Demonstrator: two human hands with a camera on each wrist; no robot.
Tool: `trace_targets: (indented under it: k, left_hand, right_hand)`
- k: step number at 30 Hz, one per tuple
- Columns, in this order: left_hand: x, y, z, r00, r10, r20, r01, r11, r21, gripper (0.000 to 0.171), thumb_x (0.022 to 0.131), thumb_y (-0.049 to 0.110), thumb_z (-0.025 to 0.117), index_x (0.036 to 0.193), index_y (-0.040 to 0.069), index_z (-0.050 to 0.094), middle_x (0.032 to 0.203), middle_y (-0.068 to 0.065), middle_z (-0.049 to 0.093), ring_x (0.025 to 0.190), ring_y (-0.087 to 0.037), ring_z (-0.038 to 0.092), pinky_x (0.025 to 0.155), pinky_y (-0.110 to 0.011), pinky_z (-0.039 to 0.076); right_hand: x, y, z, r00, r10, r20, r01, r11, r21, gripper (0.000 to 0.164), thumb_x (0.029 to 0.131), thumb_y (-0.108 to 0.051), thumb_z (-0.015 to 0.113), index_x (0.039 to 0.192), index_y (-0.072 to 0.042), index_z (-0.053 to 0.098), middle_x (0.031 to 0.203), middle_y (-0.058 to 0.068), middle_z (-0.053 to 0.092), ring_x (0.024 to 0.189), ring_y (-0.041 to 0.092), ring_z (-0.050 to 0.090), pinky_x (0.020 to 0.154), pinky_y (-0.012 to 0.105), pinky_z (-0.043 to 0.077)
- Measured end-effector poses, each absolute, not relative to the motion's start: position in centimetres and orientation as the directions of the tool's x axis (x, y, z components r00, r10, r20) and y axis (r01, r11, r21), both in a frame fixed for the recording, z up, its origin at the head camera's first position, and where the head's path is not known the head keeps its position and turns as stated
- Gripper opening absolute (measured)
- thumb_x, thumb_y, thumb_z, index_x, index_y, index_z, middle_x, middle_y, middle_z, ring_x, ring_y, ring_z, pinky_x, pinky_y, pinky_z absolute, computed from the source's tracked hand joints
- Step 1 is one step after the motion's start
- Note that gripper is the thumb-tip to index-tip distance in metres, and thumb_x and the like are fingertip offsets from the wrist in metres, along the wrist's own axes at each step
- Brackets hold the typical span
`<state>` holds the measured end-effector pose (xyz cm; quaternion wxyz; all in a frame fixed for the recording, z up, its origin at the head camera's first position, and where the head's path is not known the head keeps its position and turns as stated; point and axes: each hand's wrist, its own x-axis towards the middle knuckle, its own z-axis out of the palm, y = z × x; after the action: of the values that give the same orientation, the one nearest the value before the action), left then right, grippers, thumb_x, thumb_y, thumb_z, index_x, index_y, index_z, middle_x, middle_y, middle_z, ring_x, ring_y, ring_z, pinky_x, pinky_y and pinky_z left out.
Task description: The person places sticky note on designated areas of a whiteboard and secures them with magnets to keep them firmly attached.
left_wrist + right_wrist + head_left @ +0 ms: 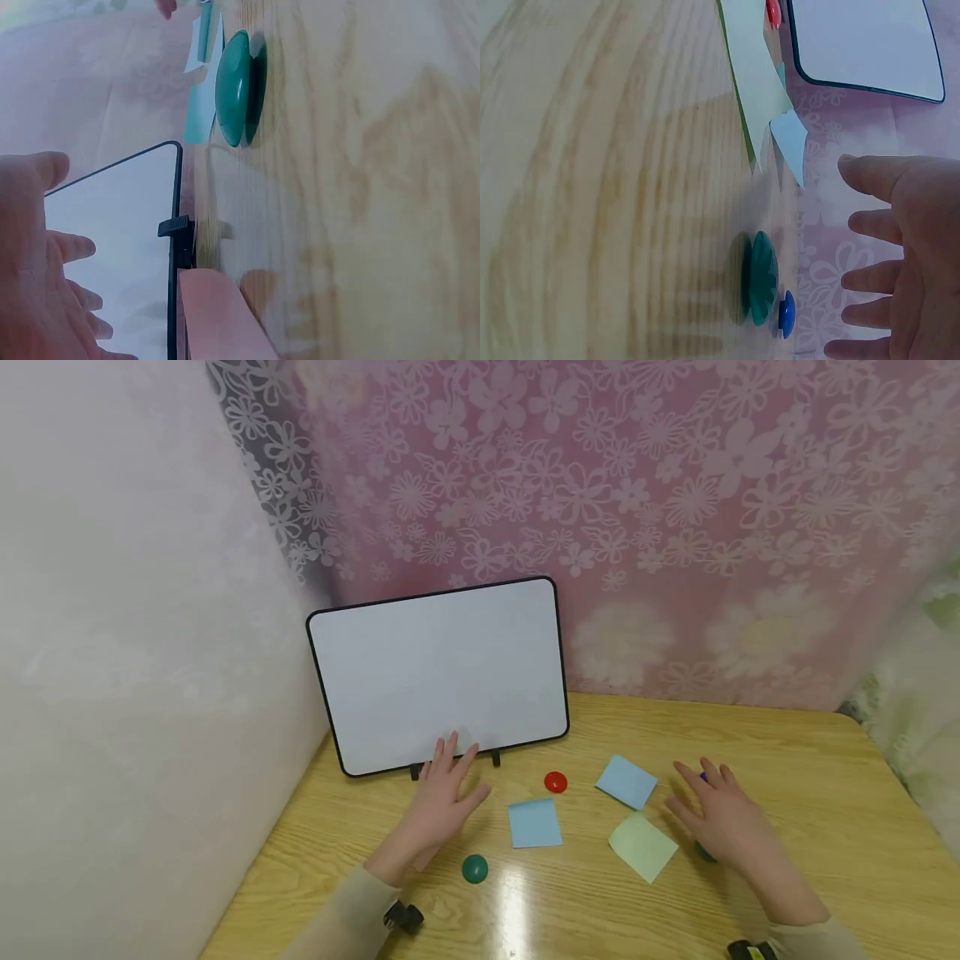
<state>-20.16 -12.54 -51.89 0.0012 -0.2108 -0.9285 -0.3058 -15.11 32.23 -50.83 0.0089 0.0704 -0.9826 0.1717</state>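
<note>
Wood table (847,793), floral curtain (600,485) along back edge, pale backdrop (150,652) along L edge. Toward L edge: pink paper (221,315) below L hand (441,802), fingers spread, just before whiteboard (442,668) nr back-L corner. Under R hand (723,822), fingers apart: green disc (763,279), blue disc (788,313). Btwn hands: two blue notes (535,824), yellow-green note (643,847), red disc (556,782), other green disc (475,869). Table wood onward to R edge.

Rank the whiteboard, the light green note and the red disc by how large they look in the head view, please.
Largest to smallest:
1. Whiteboard, by far
2. Light green note
3. Red disc, clearly smallest
</note>
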Motion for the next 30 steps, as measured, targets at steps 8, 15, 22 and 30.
trace_targets:
  k: [8, 15, 22, 30]
  left_hand:
    - [-20.1, -13.4, -51.7, -0.909, 0.366, 0.200, 0.401, 0.640, 0.655, 0.063, 0.112, 0.043, 0.056, 0.165, 0.011, 0.042, 0.177, -0.015, 0.018, 0.157, -0.041, 0.030, 0.119, -0.064, 0.035]
    - [-20.0, -14.6, -51.1, -0.906, 0.332, 0.263, 0.418, 0.599, 0.683, 0.054, 0.113, 0.036, 0.057, 0.159, 0.008, 0.051, 0.171, -0.016, 0.035, 0.153, -0.038, 0.039, 0.116, -0.062, 0.040]
    - [-20.2, -17.0, -50.1, -0.886, 0.258, 0.386, 0.463, 0.558, 0.689, 0.043, 0.111, 0.024, 0.062, 0.148, 0.003, 0.061, 0.156, -0.019, 0.055, 0.144, -0.039, 0.051, 0.109, -0.062, 0.047]
    - [-20.4, -20.2, -49.5, -0.825, 0.097, 0.557, 0.511, 0.549, 0.662, 0.030, 0.107, 0.009, 0.064, 0.134, -0.002, 0.070, 0.137, -0.017, 0.070, 0.123, -0.038, 0.065, 0.095, -0.059, 0.056]
  right_hand:
    - [-15.4, 33.0, -50.3, -0.993, -0.116, 0.030, -0.118, 0.908, -0.401, 0.068, 0.110, -0.046, 0.059, 0.155, 0.003, 0.050, 0.155, 0.045, 0.038, 0.140, 0.069, 0.032, 0.102, 0.083, 0.035]
    - [-14.9, 34.0, -50.4, -0.997, -0.069, 0.046, -0.083, 0.893, -0.443, 0.064, 0.109, -0.042, 0.064, 0.151, 0.005, 0.055, 0.147, 0.039, 0.052, 0.126, 0.060, 0.056, 0.096, 0.073, 0.047]
    - [-14.7, 35.0, -50.6, -0.996, -0.041, 0.080, -0.071, 0.904, -0.422, 0.055, 0.108, -0.037, 0.066, 0.147, 0.002, 0.060, 0.143, 0.033, 0.060, 0.122, 0.058, 0.060, 0.093, 0.072, 0.050]
    - [-14.9, 36.7, -51.0, -0.993, -0.033, 0.117, -0.079, 0.906, -0.416, 0.047, 0.106, -0.033, 0.070, 0.141, -0.001, 0.067, 0.137, 0.033, 0.064, 0.120, 0.060, 0.059, 0.091, 0.073, 0.049]
